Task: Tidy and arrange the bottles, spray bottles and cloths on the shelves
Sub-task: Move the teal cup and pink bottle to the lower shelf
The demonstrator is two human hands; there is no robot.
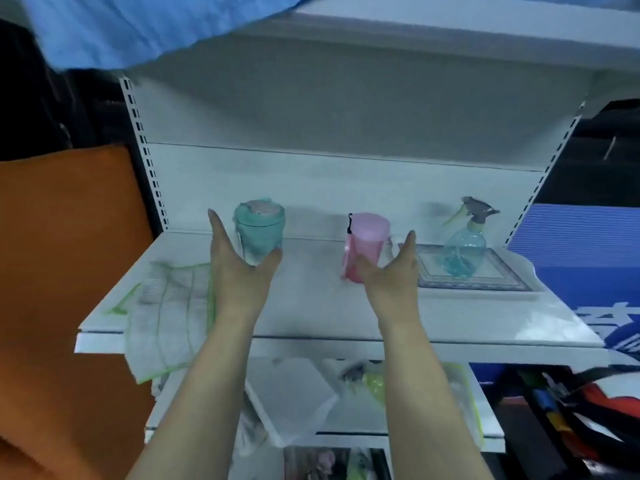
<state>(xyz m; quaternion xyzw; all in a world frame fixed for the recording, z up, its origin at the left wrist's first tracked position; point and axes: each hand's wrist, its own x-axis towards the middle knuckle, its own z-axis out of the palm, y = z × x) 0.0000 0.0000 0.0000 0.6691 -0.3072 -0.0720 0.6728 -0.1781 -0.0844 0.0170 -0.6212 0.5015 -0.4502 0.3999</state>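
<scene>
A teal bottle stands upright on the white middle shelf. My left hand cups its base, thumb touching the lower right side and straight fingers spread along the left. To the right is a pink bottle with a black strap. My right hand has its thumb against the bottle's lower front, with the fingers held apart from its right side. At the right end of the shelf a clear blue spray bottle stands on a folded patterned cloth. A white cloth with green edging hangs over the left front edge.
An upper shelf overhangs close above. The lower shelf holds white cloths and a pale green spray bottle. An orange panel stands at the left, and a blue box and a bin of colourful items at the right.
</scene>
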